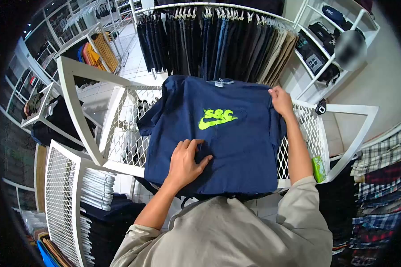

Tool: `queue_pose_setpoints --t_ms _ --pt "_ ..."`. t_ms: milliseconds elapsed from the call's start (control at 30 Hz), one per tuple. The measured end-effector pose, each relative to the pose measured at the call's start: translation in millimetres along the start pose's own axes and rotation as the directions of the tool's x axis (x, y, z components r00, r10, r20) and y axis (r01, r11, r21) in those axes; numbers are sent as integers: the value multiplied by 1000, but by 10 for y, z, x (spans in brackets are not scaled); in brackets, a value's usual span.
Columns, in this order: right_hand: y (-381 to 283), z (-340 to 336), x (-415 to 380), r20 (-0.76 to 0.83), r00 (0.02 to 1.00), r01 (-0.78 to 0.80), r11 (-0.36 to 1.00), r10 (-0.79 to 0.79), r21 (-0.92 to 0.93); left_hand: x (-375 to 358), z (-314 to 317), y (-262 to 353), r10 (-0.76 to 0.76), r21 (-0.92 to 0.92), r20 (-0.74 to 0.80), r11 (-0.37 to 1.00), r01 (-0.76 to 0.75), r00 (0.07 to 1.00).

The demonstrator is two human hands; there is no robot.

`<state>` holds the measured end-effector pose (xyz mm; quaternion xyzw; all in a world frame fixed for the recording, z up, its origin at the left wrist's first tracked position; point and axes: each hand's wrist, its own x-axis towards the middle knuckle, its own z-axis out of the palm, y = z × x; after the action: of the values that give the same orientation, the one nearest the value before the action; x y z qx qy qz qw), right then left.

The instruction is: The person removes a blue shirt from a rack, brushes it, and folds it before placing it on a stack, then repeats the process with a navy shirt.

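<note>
A white mesh table [124,169] carried a navy T-shirt [240,153], spread printed side up. A green packet [318,169] lay at the table's right edge; a black watch [321,107] was at the far rim.

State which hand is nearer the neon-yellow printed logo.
Left: the left hand is just below the logo in view; the right hand is farther, at the navy T-shirt's shoulder.

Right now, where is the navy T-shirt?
In the head view, the navy T-shirt lies spread at the centre on the white mesh table, with the left hand over its front and the right hand at its upper right corner.
</note>
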<state>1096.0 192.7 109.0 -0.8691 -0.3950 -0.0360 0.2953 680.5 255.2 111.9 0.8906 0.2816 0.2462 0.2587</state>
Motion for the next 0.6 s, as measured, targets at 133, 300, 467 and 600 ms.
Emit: queue_pose_setpoints --t_ms 133,300,467,600 --pt "47 -22 165 -107 994 -59 971 35 -233 -29 48 -42 -15 6 -20 1000 15 1000" --pt "-468 157 -154 -175 915 347 930 -364 -121 -60 80 -44 -17 -33 -69 999 15 997" --pt "-1009 431 -628 269 859 413 900 -436 141 -60 70 -5 -31 35 -44 999 32 999" --pt "-1231 424 -693 391 885 272 962 -253 9 -75 46 51 -21 85 0 996 21 1000"
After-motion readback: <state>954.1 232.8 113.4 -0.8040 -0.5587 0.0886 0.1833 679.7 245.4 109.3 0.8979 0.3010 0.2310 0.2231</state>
